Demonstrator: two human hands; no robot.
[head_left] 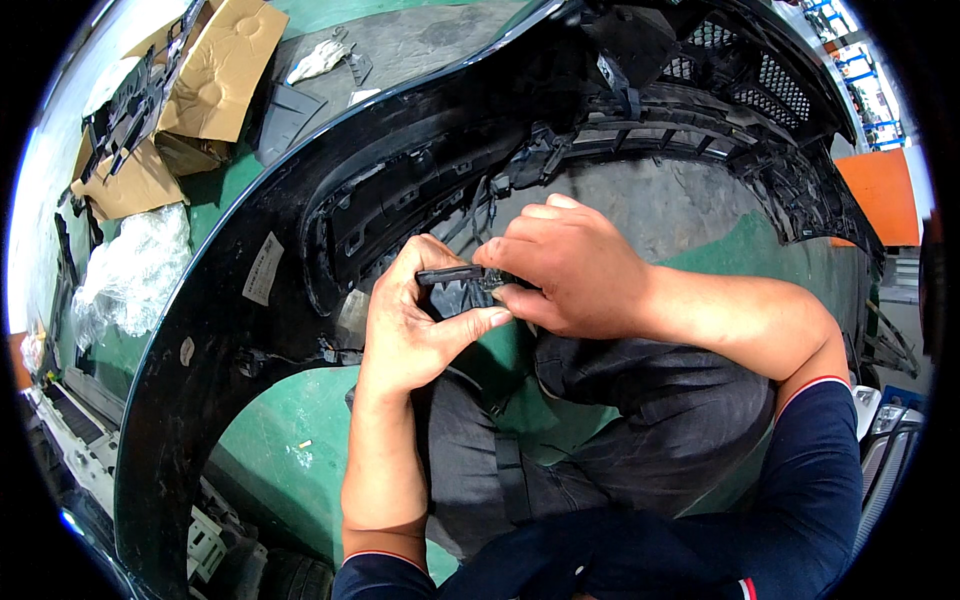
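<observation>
Between both hands is a small black plastic part (pixel 452 276), held over my lap. My left hand (pixel 415 315) grips its left side, with the thumb stretched along the near side and the fingers behind it. My right hand (pixel 572 268) pinches the part's right end, where small dark details are too fine to make out. Just beyond the hands curves a large black car bumper (pixel 250 200), its inner side facing up. Black wiring (pixel 484 205) runs along the bumper right behind my fingers.
An open cardboard box (pixel 222 75) with black plastic parts stands at the far left, above crumpled clear plastic wrap (pixel 135 270). A white glove (pixel 318 60) lies on a grey mat beyond the bumper. An orange panel (pixel 876 200) stands at the right.
</observation>
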